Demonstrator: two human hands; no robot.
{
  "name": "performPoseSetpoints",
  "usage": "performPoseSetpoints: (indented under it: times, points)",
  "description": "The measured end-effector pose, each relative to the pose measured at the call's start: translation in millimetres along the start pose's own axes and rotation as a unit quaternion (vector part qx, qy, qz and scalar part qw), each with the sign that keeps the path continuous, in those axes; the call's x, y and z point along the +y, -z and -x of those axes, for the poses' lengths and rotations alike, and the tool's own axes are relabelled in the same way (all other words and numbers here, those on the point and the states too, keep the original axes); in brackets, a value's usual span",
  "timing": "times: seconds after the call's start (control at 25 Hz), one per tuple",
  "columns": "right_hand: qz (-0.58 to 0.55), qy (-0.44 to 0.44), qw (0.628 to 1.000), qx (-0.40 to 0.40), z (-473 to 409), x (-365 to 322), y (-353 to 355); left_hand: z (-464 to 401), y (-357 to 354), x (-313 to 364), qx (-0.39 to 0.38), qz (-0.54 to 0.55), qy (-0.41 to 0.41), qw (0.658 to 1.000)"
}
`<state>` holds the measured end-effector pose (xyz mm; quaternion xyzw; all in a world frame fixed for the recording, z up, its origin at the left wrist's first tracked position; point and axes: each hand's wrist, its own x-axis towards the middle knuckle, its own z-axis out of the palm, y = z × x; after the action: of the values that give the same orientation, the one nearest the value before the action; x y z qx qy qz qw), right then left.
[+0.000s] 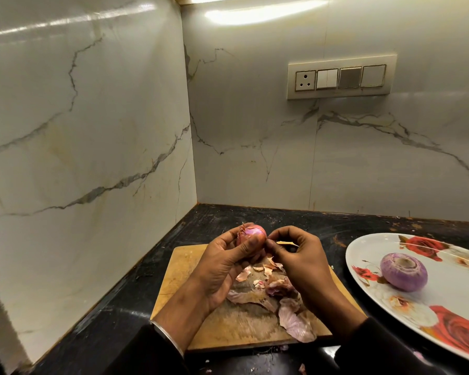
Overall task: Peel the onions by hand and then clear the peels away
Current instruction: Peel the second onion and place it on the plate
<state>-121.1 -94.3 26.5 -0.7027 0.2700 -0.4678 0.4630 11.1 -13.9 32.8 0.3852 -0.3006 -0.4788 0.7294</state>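
Over a worn wooden chopping board [198,315] on a black stone counter [114,307], the left hand [222,263] cups a small reddish-pink onion [251,235] with papery skin on it, fingers curled round it, while the right hand [301,261] pinches thumb and fingertips together at the onion's side. Loose pinkish onion peels [290,312] lie heaped on the board beneath the hands. To the right, a peeled purple onion [404,272] sits on a white oval plate with red rose print [455,339].
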Motion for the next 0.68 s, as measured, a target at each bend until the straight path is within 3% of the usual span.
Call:
performPoseSetpoints:
  times: [0.4, 0.68]
  points:
    - [-0.003, 0.037, 0.999, 0.018, -1.3, 3.2, -2.0, 0.2, 0.7, 1.5, -0.004, -0.003, 0.010, 1.000]
    - [-0.056, 0.005, 0.998, 0.022, -1.6, 4.0, -3.2, -0.7, 0.8, -0.1, 0.022, -0.008, 0.028, 0.999]
